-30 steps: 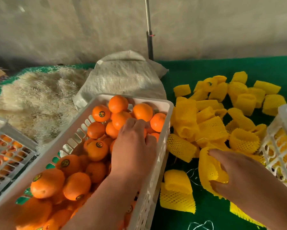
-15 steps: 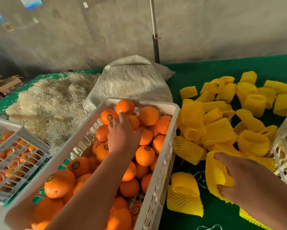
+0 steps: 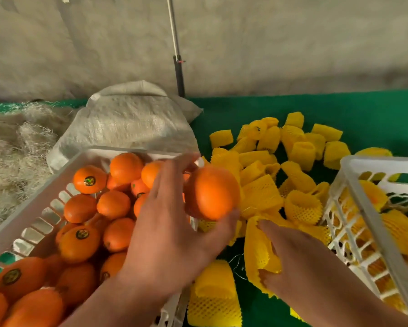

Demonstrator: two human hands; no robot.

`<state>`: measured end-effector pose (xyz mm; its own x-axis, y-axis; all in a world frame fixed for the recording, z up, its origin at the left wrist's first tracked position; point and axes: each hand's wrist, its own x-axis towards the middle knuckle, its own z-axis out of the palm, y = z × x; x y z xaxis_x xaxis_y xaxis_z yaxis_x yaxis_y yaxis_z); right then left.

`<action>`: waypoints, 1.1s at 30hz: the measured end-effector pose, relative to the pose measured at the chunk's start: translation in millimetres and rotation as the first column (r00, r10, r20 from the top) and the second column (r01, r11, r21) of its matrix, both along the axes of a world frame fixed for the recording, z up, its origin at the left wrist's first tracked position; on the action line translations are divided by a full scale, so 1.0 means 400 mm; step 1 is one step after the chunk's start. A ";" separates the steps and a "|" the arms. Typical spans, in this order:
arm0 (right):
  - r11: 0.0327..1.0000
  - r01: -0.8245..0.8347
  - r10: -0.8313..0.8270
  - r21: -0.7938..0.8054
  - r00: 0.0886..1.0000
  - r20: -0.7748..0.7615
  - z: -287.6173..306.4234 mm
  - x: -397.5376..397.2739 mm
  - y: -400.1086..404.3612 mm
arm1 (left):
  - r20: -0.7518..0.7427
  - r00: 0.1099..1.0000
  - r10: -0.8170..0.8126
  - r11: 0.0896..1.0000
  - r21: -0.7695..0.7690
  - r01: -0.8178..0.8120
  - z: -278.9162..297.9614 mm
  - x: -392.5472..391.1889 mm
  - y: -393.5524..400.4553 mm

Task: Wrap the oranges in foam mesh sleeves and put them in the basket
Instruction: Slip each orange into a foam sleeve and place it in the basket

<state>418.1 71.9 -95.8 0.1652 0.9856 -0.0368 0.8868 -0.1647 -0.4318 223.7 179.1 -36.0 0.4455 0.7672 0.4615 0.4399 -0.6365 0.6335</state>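
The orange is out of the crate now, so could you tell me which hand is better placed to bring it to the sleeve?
Left, probably. The left hand already holds the orange just above the foam mesh sleeve that the right hand grips open, so the right need only steady it.

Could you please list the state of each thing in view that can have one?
Left hand: grips a bare orange.
Right hand: holds a foam sleeve, empty.
Left crate: full of unwrapped oranges.
Right basket: holds wrapped fruit.
Loose sleeves: piled, empty.
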 end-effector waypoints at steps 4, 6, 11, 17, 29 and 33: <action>0.976 0.113 -0.035 0.187 0.926 -0.377 0.028 0.005 -0.006 | -0.048 0.943 -0.330 0.870 -0.403 0.284 -0.034 0.053 -0.106; 0.996 -0.016 0.047 0.088 0.933 -0.356 0.045 0.013 -0.007 | -0.065 0.913 -0.403 0.808 -0.494 0.321 -0.047 0.063 -0.106; 0.998 -0.062 0.061 -0.002 0.988 -0.144 0.051 0.024 0.003 | 0.022 0.923 -0.384 0.641 -0.713 0.284 -0.052 0.061 -0.080; 0.973 -0.030 0.004 0.229 0.994 0.113 0.027 0.006 -0.012 | -0.111 0.948 -0.299 0.678 -0.723 0.129 -0.055 0.065 -0.077; 0.972 -0.063 0.050 0.226 0.997 0.061 0.029 -0.012 -0.016 | 0.102 0.977 -0.188 0.540 -0.820 0.189 -0.072 0.053 -0.069; 0.970 -0.012 0.005 0.244 1.000 0.030 0.032 -0.010 -0.015 | 0.159 0.987 0.008 0.586 -0.801 0.124 -0.057 0.051 -0.055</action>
